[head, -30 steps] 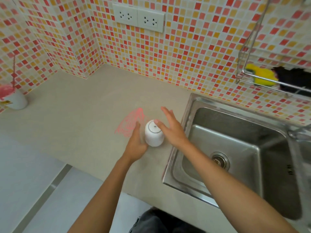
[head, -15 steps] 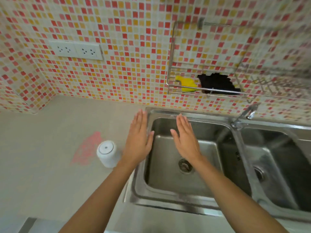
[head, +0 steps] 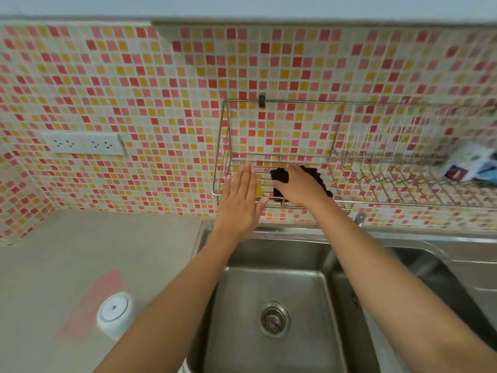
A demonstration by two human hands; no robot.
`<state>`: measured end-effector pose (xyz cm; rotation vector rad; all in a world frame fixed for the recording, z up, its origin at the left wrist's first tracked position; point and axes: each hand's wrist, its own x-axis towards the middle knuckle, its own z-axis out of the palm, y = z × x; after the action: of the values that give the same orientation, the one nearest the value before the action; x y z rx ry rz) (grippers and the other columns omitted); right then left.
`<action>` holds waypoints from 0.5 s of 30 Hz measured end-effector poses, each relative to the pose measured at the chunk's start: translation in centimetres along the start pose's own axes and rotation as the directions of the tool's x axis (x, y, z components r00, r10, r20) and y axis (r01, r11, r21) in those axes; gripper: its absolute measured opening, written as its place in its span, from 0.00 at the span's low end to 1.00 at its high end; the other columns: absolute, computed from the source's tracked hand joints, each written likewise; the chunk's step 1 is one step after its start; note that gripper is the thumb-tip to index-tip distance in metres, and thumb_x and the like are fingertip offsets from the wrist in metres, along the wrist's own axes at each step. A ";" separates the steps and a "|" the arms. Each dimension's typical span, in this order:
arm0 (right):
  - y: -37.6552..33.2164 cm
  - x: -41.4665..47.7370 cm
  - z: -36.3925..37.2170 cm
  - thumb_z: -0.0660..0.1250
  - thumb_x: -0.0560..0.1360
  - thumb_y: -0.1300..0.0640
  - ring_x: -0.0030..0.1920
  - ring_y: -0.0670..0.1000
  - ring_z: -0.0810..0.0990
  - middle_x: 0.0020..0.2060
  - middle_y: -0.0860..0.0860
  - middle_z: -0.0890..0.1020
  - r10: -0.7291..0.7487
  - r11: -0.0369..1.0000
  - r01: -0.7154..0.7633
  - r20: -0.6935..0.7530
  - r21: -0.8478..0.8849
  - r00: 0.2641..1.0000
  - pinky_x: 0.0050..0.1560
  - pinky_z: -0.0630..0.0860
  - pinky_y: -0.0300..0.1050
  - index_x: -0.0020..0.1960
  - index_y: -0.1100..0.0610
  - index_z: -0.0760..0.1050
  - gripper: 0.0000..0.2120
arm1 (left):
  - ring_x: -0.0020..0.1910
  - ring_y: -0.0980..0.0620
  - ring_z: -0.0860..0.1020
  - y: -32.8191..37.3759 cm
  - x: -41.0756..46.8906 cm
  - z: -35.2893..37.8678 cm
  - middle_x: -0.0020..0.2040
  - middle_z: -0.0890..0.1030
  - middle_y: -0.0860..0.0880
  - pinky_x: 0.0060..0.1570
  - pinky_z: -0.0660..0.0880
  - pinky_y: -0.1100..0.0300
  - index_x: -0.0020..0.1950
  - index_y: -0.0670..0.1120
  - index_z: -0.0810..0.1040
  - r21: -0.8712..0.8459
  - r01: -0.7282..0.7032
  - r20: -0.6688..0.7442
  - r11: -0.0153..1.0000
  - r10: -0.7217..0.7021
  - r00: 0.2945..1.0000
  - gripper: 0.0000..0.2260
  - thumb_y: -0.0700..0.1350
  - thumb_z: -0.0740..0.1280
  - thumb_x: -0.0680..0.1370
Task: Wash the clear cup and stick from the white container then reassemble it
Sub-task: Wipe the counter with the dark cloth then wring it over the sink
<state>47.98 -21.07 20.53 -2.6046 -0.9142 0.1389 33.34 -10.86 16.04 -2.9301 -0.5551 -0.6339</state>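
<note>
The white container (head: pixel 115 314) stands on the counter at lower left, beside a pink mesh patch (head: pixel 88 305); no clear cup or stick shows. Both hands are raised to the wire wall rack (head: pixel 282 157) above the sink. My right hand (head: pixel 301 188) rests on a black scrubber (head: pixel 279 175) in the rack, fingers curling onto it. My left hand (head: pixel 240 203) is flat with fingers together, in front of a yellow sponge (head: pixel 259 189) that it mostly hides.
A double steel sink (head: pixel 269 305) with a drain lies below my arms; a tap (head: pixel 359 219) sits behind the divider. A wire dish rack (head: pixel 403 179) runs right, holding a blue-white packet (head: pixel 469 164). Wall sockets (head: pixel 83 142) are at left.
Both hands left the white container, passed over the sink and rose to the wall rack. My right hand now touches the black scrubber. The view swung right and up.
</note>
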 end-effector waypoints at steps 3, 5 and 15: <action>0.2 2.3 0.5 0.61 0.66 0.29 0.65 0.60 0.71 0.69 0.54 0.71 0.073 0.992 -0.056 0.153 -0.115 0.986 0.61 0.73 0.55 0.73 0.52 0.64 0.42 | 0.77 0.48 0.38 -0.1 0.1 0.3 0.79 0.40 0.44 0.76 0.41 0.49 0.78 0.42 0.40 -0.014 -0.001 0.024 1.000 0.002 1.000 0.31 0.61 0.41 0.82; 0.2 3.2 0.6 0.64 0.66 0.34 0.66 0.62 0.67 0.68 0.55 0.70 0.089 0.982 -0.063 0.149 -0.177 0.985 0.60 0.71 0.57 0.72 0.52 0.64 0.40 | 0.77 0.48 0.38 0.1 0.0 0.0 0.79 0.39 0.45 0.76 0.39 0.50 0.78 0.43 0.40 -0.027 -0.003 0.018 1.000 0.003 1.000 0.31 0.61 0.40 0.82; 3.0 4.1 0.8 0.61 0.75 0.63 0.49 0.61 0.77 0.55 0.57 0.74 -0.042 0.987 0.029 -0.081 -0.156 0.996 0.42 0.75 0.50 0.62 0.50 0.70 0.18 | 0.77 0.51 0.37 0.4 -0.3 -0.8 0.79 0.39 0.47 0.75 0.34 0.52 0.78 0.43 0.40 -0.100 0.035 0.083 0.994 -0.026 0.996 0.31 0.60 0.41 0.81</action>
<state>52.73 -20.42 18.80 -2.7104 -0.9759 -0.0530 32.96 -11.46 16.60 -3.0603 -0.5936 -0.5642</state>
